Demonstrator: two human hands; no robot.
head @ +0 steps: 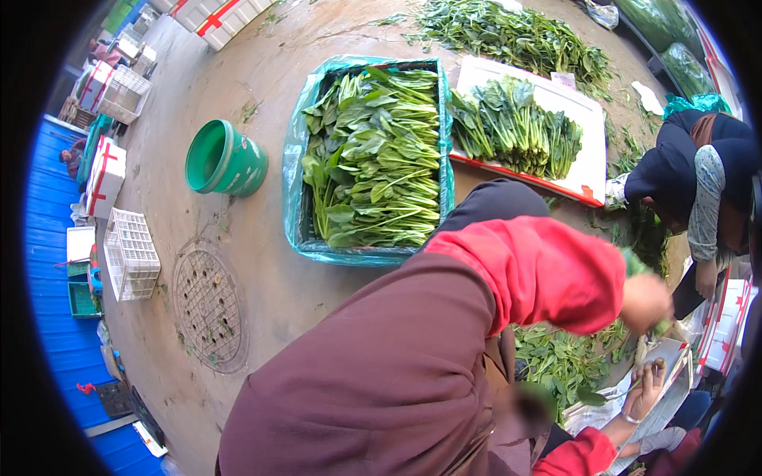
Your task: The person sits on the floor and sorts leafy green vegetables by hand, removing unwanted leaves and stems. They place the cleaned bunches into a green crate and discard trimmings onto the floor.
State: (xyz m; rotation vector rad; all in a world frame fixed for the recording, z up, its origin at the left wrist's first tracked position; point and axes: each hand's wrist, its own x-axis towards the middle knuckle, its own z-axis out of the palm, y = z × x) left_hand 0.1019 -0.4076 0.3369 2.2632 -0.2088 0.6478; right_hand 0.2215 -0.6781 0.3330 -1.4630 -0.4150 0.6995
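Observation:
My left hand [646, 303] is blurred and closed around a bunch of leafy greens [634, 263], with leaves showing on both sides of the fist. Below it, my right hand [644, 390] is turned palm up, a bracelet at the wrist. Its fingers pinch the stem of a single green leaf [592, 397]. Under both hands sits a pale box edge [677, 357] with plastic film about it. Loose greens [562, 360] are heaped on the ground beside my arms. My red sleeves and brown garment cover much of the lower middle.
A film-lined crate [296, 178] holds layered spinach-like greens. Bunches lie on a white foam lid [586, 137], near a leaf heap [524, 41]. A green bucket [247, 166], manhole cover [209, 306] and white crate [132, 254] stand left. Another person [708, 172] crouches at right.

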